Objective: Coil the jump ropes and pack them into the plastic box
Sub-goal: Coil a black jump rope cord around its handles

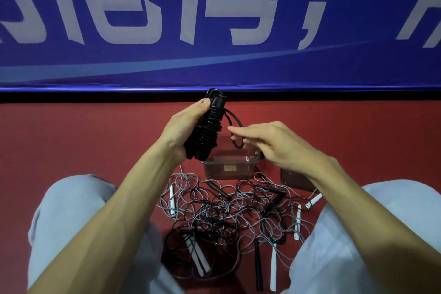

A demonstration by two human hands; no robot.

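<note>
At the middle of the view, just above the red floor (71,138), the person's left hand (183,129) is wrapped around a black jump rope (206,131). The rope is wound in tight turns around its own handles, with the thumb pressed near the top of the bundle and the bundle tilted up toward twelve o'clock. Just to its three o'clock side, the right hand (274,143) has its fingers curled and pinches the loose loop (235,118) that trails off the bundle; the forefinger lies nearly straight across it. Directly beneath both hands sits the clear plastic box (229,169), open-topped on the floor. A second clear plastic piece (296,180) lies near it, toward four o'clock, half hidden by the right wrist. Toward six o'clock, between the person's grey-clad knees (71,210), lies a tangle of ropes (229,212), grey and black cords with white and black handles. A blue banner (214,67) fills the wall at twelve o'clock.
</note>
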